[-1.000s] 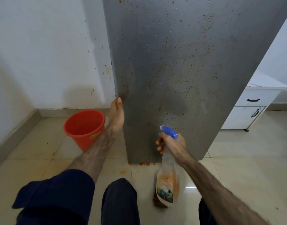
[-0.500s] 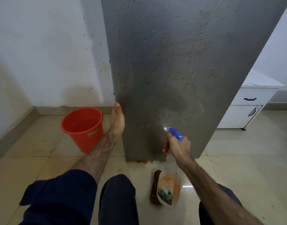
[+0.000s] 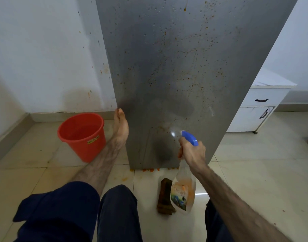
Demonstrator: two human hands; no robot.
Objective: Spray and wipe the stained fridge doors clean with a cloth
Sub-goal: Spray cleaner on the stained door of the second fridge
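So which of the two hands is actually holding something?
The right hand: it grips the spray bottle by its blue trigger head. The left hand only rests flat against the fridge door edge.

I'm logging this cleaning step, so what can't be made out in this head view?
- Fridge door: top cut off by the frame edge.
- Spray bottle: label print too small; trigger covered by the right hand.
- Brown cloth: partly behind the bottle.
- Left hand: fingers hidden behind the door's edge.

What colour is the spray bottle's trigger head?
Blue, on the spray bottle gripped by the right hand; head view.
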